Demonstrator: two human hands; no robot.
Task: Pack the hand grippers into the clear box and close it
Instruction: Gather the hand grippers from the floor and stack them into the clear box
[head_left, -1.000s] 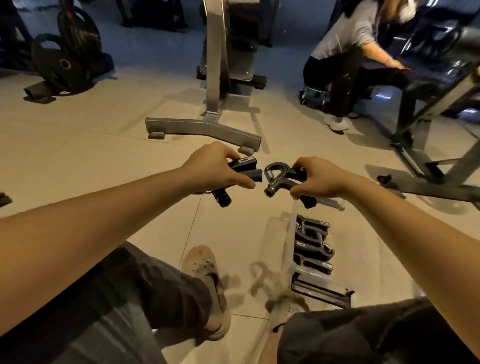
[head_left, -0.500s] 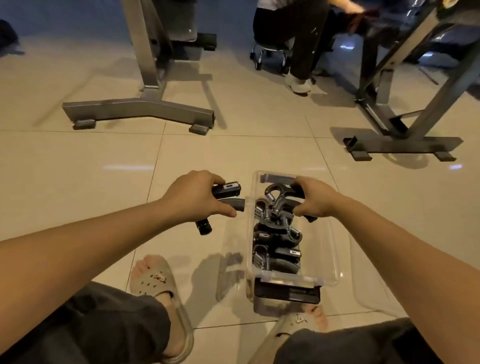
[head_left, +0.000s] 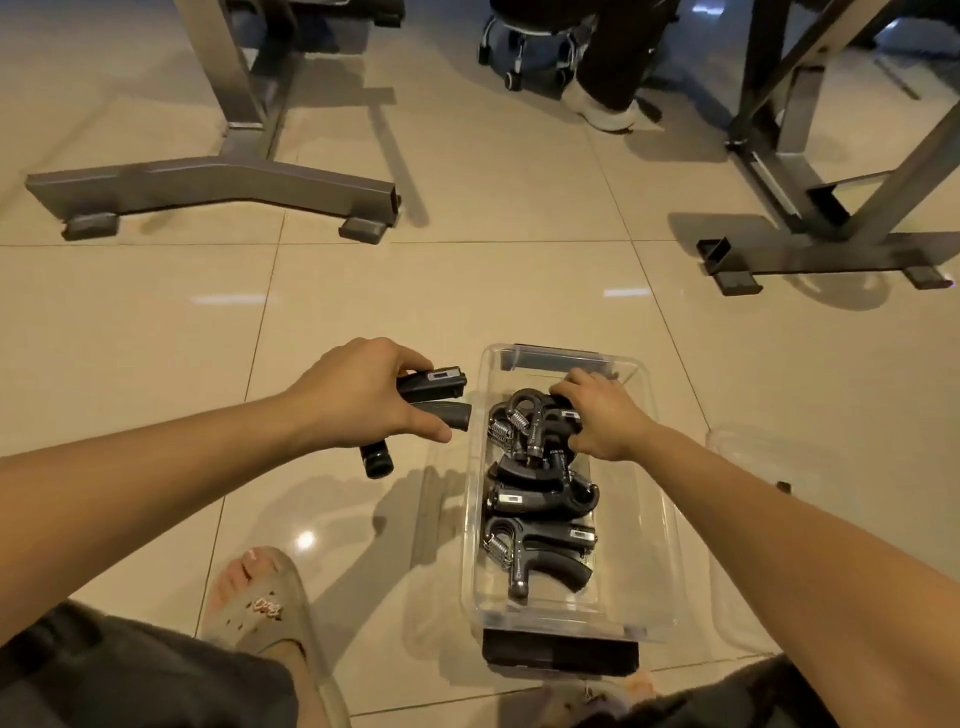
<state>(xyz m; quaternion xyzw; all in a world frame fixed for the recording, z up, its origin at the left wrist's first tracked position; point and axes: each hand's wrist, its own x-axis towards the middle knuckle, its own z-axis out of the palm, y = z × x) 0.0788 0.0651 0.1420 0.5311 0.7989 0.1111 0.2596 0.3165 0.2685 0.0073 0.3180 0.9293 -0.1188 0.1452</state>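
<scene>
Floor (head_left: 156, 338): gym tiles; box (head_left: 662, 467) open.
Right hand (head_left: 602, 415): clasps gripper (head_left: 535, 415), now lowered inside box, pile beneath grip.
Left hand (head_left: 363, 400): clenched round second gripper (head_left: 434, 384); box just right of grip.
Meaning: one left to pack.

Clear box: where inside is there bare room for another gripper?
Bare strip in the clear plastic box, between its right wall and the row of black spring hand grippers. Left side crowded; the right hand fills the far end.

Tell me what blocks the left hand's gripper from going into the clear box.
Nothing covers the clear box. Only the right hand, holding the top gripper at its far end, sits beside the left hand and its hand gripper.
</scene>
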